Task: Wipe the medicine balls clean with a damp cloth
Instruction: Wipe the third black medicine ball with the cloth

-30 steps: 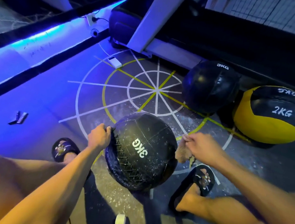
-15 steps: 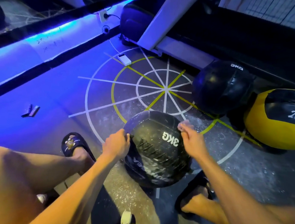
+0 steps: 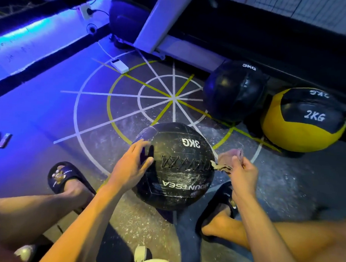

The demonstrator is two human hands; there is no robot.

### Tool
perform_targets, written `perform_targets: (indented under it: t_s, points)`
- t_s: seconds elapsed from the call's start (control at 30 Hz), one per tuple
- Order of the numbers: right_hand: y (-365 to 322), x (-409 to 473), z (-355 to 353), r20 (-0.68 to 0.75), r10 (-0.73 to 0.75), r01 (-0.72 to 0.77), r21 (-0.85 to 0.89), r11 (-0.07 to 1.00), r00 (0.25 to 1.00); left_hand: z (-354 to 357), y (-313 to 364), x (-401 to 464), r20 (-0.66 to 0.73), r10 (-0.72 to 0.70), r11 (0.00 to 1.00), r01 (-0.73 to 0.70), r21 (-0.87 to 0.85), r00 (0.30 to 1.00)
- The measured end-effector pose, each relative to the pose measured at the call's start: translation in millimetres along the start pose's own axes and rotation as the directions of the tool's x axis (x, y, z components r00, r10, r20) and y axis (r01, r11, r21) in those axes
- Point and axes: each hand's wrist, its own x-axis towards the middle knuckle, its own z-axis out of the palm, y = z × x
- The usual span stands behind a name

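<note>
A gym floor, lit blue along one edge.

Weighted medicine balls sit on the rubber floor [image 3: 284, 185]: two black ones marked 3KG [image 3: 178, 166] [image 3: 234, 92] and a yellow-and-black 2KG ball [image 3: 303, 120]. An agility circle [image 3: 110, 96] of white and yellow lines is painted there, and a treadmill base [image 3: 187, 52] stands at its far edge.

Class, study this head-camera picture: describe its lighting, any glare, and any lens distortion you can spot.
Head view: blue strip light washes the floor's left side; warmer light falls on the arms and the near black ball, whose scuffed surface shows pale sheen; wide-angle lens bows the straight edges at the borders; the left hand and the right hand with its cloth are slightly soft.
</note>
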Motion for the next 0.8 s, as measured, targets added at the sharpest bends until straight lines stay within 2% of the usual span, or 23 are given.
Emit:
perform_targets:
  t_s: [0.03, 0.1, 0.23, 0.47, 0.63, 0.73, 0.8]
  points:
    - [6, -4, -3, -0.009, 0.013, -0.013, -0.003, 1.0, 1.0, 0, -1, 1, 0.05, 0.022, 0.999, -0.024, 0.033, 0.999]
    - [18, -13, -8, -0.011, 0.027, -0.027, -0.018, 0.999, 1.0, 1, -1, 3, 0.104, -0.028, 0.992, 0.014, 0.129, 0.994]
    - [28, -24, -8, -0.018, 0.025, -0.025, -0.033, 0.999, 1.0, -1, -3, 4, 0.072, -0.138, 0.976, 0.123, 0.181, 0.988]
    - [20, -21, 8, -0.003, 0.012, -0.012, -0.009, 1.0, 1.0, -14, -1, 36, 0.104, -0.203, 0.955, 0.173, 0.239, 0.974]
    - [13, -19, 36, 0.033, -0.034, 0.037, -0.11, 0.993, 0.999, -15, 4, 42, 0.093, -0.234, 0.944, 0.203, 0.26, 0.968]
    - [5, -36, 62, 0.059, -0.171, 0.179, -0.166, 0.97, 0.983, -11, 9, 41, 0.066, -0.235, 0.937, 0.208, 0.279, 0.97]
    - [2, -54, 85, 0.12, -0.383, 0.4, -0.224, 0.889, 0.916, -8, 13, 40, 0.055, -0.244, 0.933, 0.218, 0.286, 0.968]
